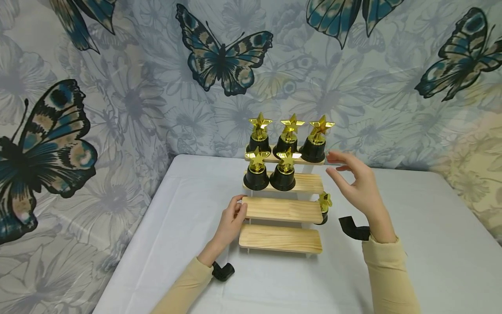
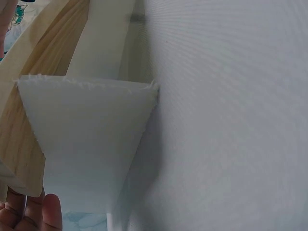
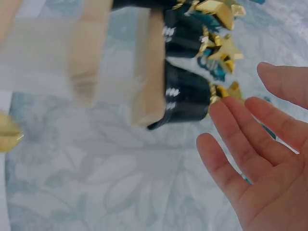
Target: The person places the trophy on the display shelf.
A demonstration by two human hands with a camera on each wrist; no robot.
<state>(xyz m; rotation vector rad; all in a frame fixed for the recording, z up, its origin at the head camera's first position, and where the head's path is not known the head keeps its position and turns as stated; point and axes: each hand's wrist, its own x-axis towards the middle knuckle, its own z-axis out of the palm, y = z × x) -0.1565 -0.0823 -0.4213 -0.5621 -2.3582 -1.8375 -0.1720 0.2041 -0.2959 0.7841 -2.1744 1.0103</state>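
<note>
A tiered wooden stand [image 1: 282,209] has several pale boards rising like steps. My left hand [image 1: 232,218] grips the left end of its second board from the bottom; in the left wrist view, fingertips [image 2: 50,211] curl at that board end. Beside the top board's right end, my right hand [image 1: 354,185] has its fingers spread apart with nothing in them. Nearest to it is a gold star trophy [image 1: 313,150] with a black base, at the right end of the top board. The right wrist view shows the fingers close to this trophy [image 3: 187,94].
Two more star trophies [image 1: 289,144] share the top board, and two [image 1: 283,179] stand on the board below. Another trophy [image 1: 324,203] is partly hidden behind the stand's lower right side. A white cloth [image 1: 188,183] covers the table; butterfly-print fabric [image 1: 223,61] hangs behind.
</note>
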